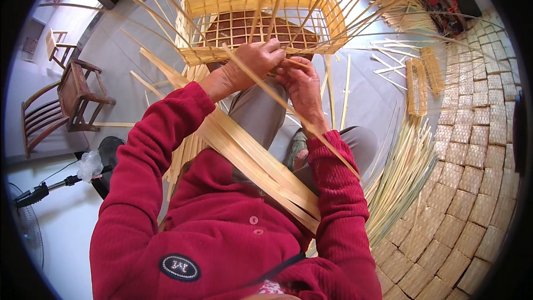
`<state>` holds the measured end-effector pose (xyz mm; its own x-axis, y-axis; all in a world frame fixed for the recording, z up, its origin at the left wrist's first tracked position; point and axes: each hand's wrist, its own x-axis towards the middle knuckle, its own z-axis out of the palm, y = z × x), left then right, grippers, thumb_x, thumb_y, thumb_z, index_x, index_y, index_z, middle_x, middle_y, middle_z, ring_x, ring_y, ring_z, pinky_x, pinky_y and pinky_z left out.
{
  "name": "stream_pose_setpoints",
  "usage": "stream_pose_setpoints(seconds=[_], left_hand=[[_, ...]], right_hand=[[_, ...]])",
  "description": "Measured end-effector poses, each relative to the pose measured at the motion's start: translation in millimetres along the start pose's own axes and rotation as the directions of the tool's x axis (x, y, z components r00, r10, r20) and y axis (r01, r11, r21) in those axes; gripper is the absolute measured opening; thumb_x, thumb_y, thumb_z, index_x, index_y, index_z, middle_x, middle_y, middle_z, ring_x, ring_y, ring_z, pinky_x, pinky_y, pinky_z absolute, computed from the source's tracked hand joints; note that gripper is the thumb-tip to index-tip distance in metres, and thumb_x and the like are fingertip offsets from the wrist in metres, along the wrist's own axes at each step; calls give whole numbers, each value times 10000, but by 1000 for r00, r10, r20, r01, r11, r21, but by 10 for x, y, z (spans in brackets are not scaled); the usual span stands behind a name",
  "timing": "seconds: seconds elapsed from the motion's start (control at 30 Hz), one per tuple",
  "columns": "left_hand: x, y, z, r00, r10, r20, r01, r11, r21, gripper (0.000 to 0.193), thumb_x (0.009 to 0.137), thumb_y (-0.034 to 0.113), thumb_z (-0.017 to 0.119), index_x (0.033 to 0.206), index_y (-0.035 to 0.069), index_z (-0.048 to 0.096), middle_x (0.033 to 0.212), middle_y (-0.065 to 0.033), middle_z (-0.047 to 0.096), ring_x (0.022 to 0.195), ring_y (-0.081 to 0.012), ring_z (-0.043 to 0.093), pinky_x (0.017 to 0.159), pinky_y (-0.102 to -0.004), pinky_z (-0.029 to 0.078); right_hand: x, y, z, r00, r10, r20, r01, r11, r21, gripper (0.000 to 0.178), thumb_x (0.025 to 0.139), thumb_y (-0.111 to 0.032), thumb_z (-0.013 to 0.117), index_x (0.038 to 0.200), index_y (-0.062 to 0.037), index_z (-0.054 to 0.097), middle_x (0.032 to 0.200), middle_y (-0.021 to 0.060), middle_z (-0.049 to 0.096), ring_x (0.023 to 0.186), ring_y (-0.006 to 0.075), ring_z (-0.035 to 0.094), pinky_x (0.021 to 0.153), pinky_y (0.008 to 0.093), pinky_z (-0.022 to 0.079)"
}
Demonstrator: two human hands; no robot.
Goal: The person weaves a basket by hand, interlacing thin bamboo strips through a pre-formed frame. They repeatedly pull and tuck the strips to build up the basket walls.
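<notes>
A partly woven bamboo basket (197, 8) rests in front of me, with long loose strips standing up from its walls. Against the near edge of its weave, my left hand (244, 68) is closed on a bamboo strip. My right hand (302, 84) sits just beside it, its fingers pinched at the same spot. One long bamboo strip (280, 103) runs from near my left hand down across my right forearm. Exactly how the strip ends pass between the fingertips is hidden. Across my lap lies a bundle of wide flat strips (250, 158).
Thin strips (402, 172) lie in a bundle on the floor at my right, beside small woven frames (416, 86). Stacked woven blocks (472, 133) fill the far right. A wooden chair (78, 91) and a fan (28, 216) stand at the left.
</notes>
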<state>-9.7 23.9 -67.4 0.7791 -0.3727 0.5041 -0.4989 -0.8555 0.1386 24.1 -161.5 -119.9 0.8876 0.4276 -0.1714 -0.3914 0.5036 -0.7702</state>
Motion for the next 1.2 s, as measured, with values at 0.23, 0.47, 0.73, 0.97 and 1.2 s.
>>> stream_pose_setpoints(seconds=[0.23,0.47,0.73,0.97,1.2], left_hand=[[139,-325,-113,999,28,24,-14,887,-461,111,884,149,711,945,65,674,897,-100,632,837,-318,652,725,-403,534],[200,-501,-261,989,129,68,-69,825,-561,87,877,103,701,935,51,663,842,-109,603,807,-311,629,711,-396,500],[248,-409,-198,998,14,60,34,690,-723,84,886,66,717,947,43,664,841,-56,572,764,-182,577,706,-323,480],[303,-235,34,964,-229,-136,121,829,-546,73,889,66,702,933,53,646,806,-79,563,745,-232,587,663,-343,469],[201,8,93,951,-242,-193,157,915,-371,33,913,118,657,914,94,634,835,-105,589,733,-339,617,605,-435,510]], right_hand=[[-21,-160,119,984,-172,49,174,984,-48,326,996,-66,643,1320,-96,617,1225,48,685,953,106,669,760,218,561],[22,-427,347,922,-235,309,328,896,-300,447,1005,-94,651,1439,-89,545,1226,26,642,1027,94,605,900,223,507],[87,-184,333,871,-473,132,486,796,-360,152,1042,-175,623,1084,-30,606,960,-1,640,879,58,572,791,224,487],[-35,-128,457,851,-525,-7,476,777,-412,112,1052,-148,578,1081,-45,546,998,15,592,897,69,546,782,226,482],[-106,-223,455,891,-453,2,419,822,-385,168,1005,-175,677,1039,-57,563,976,1,587,869,55,543,770,218,479]])
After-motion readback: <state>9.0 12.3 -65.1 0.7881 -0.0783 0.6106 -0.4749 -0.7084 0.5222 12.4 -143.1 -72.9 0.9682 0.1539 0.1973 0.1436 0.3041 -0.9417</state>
